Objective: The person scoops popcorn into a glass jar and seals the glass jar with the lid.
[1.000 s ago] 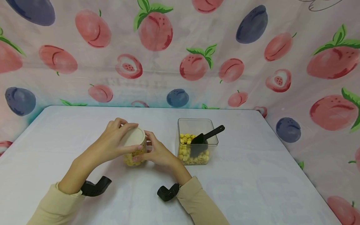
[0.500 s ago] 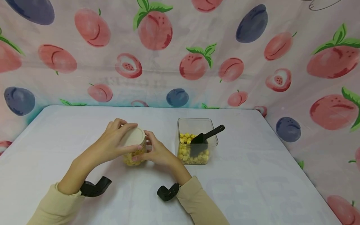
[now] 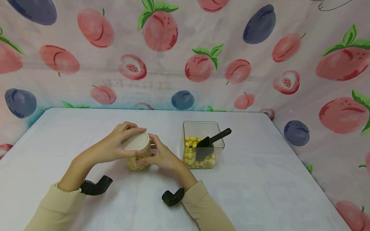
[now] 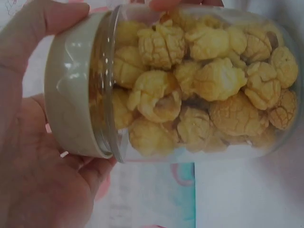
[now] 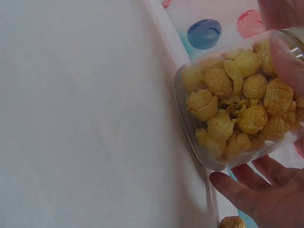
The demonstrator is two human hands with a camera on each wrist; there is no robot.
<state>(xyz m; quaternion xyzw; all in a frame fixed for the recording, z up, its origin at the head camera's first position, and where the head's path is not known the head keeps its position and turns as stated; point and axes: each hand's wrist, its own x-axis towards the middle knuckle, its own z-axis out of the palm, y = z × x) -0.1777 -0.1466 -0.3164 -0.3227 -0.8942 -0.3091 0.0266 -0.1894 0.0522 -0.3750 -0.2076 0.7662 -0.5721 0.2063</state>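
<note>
Jar (image 3: 138, 157) on table: left hand (image 3: 115, 146) grips lid (image 3: 136, 141), right hand (image 3: 162, 156) grips body.

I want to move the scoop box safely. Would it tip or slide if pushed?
The box is square, so it probably slides rather than rolls. The scoop leans over its rim and may shift. The popcorn only part fills it, so it is likely light.

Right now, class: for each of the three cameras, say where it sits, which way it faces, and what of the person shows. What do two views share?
Head: worn on the head, faces forward and down at the table; shows both sleeves, left hand gripping the lid, right hand holding the jar.
Left wrist: looks along the palm at the lid and jar of yellow puffs.
Right wrist: looks past fingertips at the jar's base.
Shared: both wrist views show the same puff-filled jar.
</note>
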